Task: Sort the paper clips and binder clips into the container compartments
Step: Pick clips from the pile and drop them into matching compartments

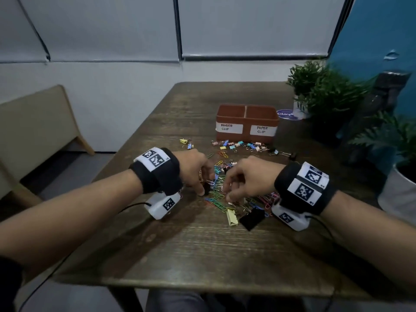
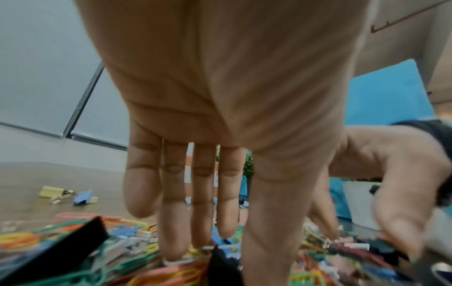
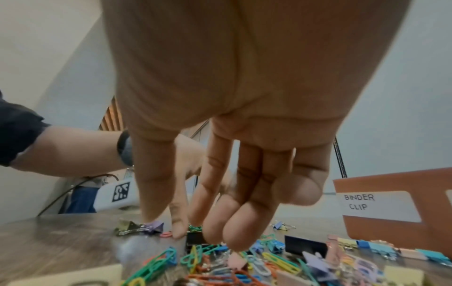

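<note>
A brown two-part container (image 1: 246, 136) stands mid-table, its left half labelled BINDER CLIP (image 3: 376, 205) and its right half PAPER CLIP. A heap of coloured paper clips (image 1: 217, 194) mixed with binder clips lies in front of it. My left hand (image 1: 203, 190) reaches down into the heap with straight fingers. Its thumb and middle finger pinch a small black binder clip (image 2: 220, 269) that still sits on the table. My right hand (image 1: 228, 195) hovers just beside it, fingers (image 3: 234, 232) hanging loosely curled over the clips and holding nothing I can see.
A large black binder clip (image 1: 252, 218) and a yellow one (image 1: 231, 218) lie near the front of the heap. Small binder clips (image 1: 243, 146) line the container's front. Potted plants (image 1: 324, 91) and a white pot (image 1: 396, 197) crowd the right edge. A bench (image 1: 38, 122) stands left.
</note>
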### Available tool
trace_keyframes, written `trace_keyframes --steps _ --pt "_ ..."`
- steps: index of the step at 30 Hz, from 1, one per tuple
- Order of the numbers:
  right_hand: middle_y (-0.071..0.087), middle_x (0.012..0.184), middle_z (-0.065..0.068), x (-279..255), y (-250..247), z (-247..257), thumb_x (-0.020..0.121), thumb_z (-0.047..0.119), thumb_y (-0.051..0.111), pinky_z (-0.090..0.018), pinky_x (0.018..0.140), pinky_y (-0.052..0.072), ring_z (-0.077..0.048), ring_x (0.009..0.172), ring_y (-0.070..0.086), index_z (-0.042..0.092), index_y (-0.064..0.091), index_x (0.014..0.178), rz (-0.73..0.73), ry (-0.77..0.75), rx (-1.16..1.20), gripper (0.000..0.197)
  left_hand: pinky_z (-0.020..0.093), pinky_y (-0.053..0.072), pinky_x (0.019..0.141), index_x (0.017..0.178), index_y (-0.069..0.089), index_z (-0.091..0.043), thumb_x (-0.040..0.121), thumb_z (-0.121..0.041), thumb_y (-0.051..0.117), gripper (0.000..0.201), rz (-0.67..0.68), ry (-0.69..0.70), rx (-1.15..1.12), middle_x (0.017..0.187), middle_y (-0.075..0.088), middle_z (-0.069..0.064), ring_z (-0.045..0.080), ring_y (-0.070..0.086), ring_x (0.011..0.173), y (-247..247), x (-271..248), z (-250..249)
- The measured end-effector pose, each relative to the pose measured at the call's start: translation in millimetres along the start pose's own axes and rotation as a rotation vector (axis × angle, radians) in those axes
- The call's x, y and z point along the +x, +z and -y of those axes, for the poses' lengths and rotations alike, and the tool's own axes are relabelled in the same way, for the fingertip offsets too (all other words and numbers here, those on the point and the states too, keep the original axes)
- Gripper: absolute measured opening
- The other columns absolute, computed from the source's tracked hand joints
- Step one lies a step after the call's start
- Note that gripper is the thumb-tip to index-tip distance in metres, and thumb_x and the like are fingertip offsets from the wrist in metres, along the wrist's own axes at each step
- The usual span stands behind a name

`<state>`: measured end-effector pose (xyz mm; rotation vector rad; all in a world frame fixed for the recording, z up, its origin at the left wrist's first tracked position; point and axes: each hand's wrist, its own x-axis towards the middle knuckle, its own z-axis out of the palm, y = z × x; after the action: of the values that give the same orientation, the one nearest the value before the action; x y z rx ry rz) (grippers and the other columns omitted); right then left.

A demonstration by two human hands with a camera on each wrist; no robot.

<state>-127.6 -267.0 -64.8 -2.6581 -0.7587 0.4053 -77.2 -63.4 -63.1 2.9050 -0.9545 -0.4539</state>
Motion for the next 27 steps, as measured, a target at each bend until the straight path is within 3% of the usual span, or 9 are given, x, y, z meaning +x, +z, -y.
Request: trace_keyframes --steps 5,8,11,14,18,20,24,27 --pt "0.071 0.078 0.013 -12.2 -1.8 2.7 0.06 0.066 0.081 -0.028 0.067 0.053 -0.002 0.072 0.065 0.035 0.068 0.093 0.083 0.047 -0.049 0.047 0.02 0.041 0.07 0.112 0.071 -0.024 0.072 -0.035 0.084 0.044 -0.02 0.018 0.061 0.082 0.06 -0.018 0.002 0.053 0.071 5.0 -3.1 -1.6" --pt "0.071 0.082 0.012 -20.6 -2.3 0.2 0.052 0.067 0.085 -0.03 0.068 0.054 -0.005 0.075 0.066 0.037 0.064 0.095 0.157 0.103 -0.064 0.056 0.02 0.044 0.07 0.112 0.073 -0.024 0.077 -0.037 0.079 0.038 -0.04 0.036 0.055 0.094 0.07 -0.011 0.003 0.056 0.072 4.2 -6.2 -1.9" --pt "0.072 0.085 0.01 -25.6 -0.1 0.4 0.056 0.059 0.087 -0.028 0.067 0.05 -0.006 0.078 0.066 0.037 0.065 0.098 0.201 0.127 -0.046 0.053 0.017 0.045 0.067 0.103 0.073 -0.027 0.075 -0.034 0.082 0.031 -0.032 0.028 -0.02 0.082 0.067 -0.02 -0.005 0.057 0.067 -1.1 -11.5 0.8" --pt "0.073 0.083 0.01 -30.0 0.4 1.1 0.066 0.048 0.087 -0.023 0.066 0.046 0.001 0.073 0.064 0.036 0.066 0.1 0.214 0.108 -0.05 0.042 0.026 0.053 0.072 0.1 0.068 -0.028 0.07 -0.018 0.083 0.034 -0.058 0.006 -0.142 0.077 0.07 -0.02 -0.001 0.065 0.068 -16.1 -23.7 7.7" --pt "0.073 0.078 0.012 -35.8 -0.6 0.8 0.067 0.046 0.086 -0.029 0.073 0.053 0.002 0.068 0.063 0.036 0.064 0.103 0.236 0.113 -0.135 0.043 0.027 0.054 0.076 0.093 0.067 -0.031 0.069 -0.014 0.083 0.033 -0.033 -0.068 -0.161 0.079 0.072 -0.018 0.001 0.067 0.071 -30.9 -52.2 31.6" --pt "0.071 0.076 0.014 -37.3 -0.3 0.4 0.066 0.051 0.085 -0.031 0.075 0.054 0.001 0.07 0.063 0.038 0.062 0.104 0.241 0.123 -0.179 0.046 0.023 0.052 0.071 0.089 0.067 -0.032 0.069 -0.01 0.082 0.033 -0.003 -0.133 -0.157 0.078 0.073 -0.014 0.0 0.065 0.067 -28.9 -66.4 47.6" --pt "0.068 0.073 0.015 -33.5 -1.2 6.7 0.059 0.078 0.073 -0.038 0.074 0.056 -0.003 0.073 0.063 0.041 0.062 0.096 0.156 0.103 -0.219 0.053 0.017 0.048 0.065 0.097 0.066 -0.031 0.072 -0.005 0.075 0.037 0.066 -0.273 -0.138 0.083 0.073 -0.009 0.006 0.065 0.076 -13.4 -87.4 69.1" --pt "0.068 0.072 0.012 -23.0 -2.4 19.6 0.063 0.074 0.073 -0.037 0.071 0.056 -0.004 0.069 0.063 0.036 0.066 0.091 0.084 0.037 -0.189 0.047 0.012 0.047 0.061 0.1 0.066 -0.032 0.074 -0.007 0.075 0.037 0.145 -0.305 -0.131 0.086 0.071 -0.011 0.005 0.065 0.078 -2.4 -93.9 74.1"
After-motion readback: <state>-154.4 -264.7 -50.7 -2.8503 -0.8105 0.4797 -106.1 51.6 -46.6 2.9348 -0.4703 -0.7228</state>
